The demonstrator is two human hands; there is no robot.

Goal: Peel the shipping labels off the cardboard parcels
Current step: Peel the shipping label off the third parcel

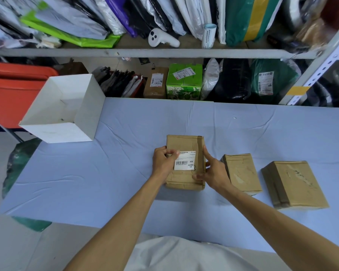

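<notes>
Two hands at blue cloth (114, 177) by shelves (145, 53): L (163, 162) pinches label (185, 160), R (216, 173) grips parcel (183, 142).

left hand (162, 161) pinching, right hand (213, 172) gripping with forefinger straight

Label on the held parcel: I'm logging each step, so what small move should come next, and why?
Probably lift the upper-left corner of the label and draw it rightward: the left hand pinches there, the label lies flat, and the right hand braces the right edge of the parcel.
</notes>
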